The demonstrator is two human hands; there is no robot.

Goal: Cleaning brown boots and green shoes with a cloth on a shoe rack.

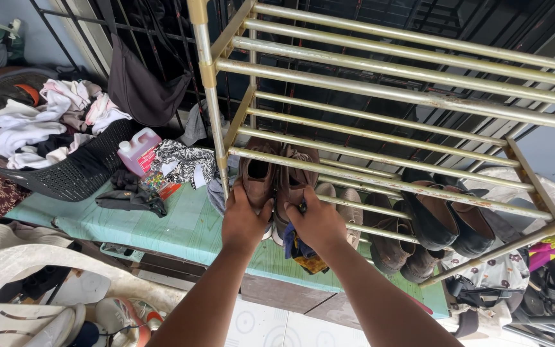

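Your left hand (244, 222) wraps the heel of the left brown shoe (257, 172), fingers curled on it. Your right hand (319, 222) grips the right brown shoe (295, 180) beside it, with a dark cloth (298, 247) (blue and yellow) hanging under the palm. Both shoes sit on a middle tier of the gold metal shoe rack (380, 96), touching each other. Dark loafers (448, 215) rest further right on the same rack. A pink jug (139, 151) stands on the green bench (181, 225) at left.

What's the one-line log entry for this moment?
left hand: gripping brown shoe | right hand: on second brown shoe, holding cloth | place: metal shoe rack
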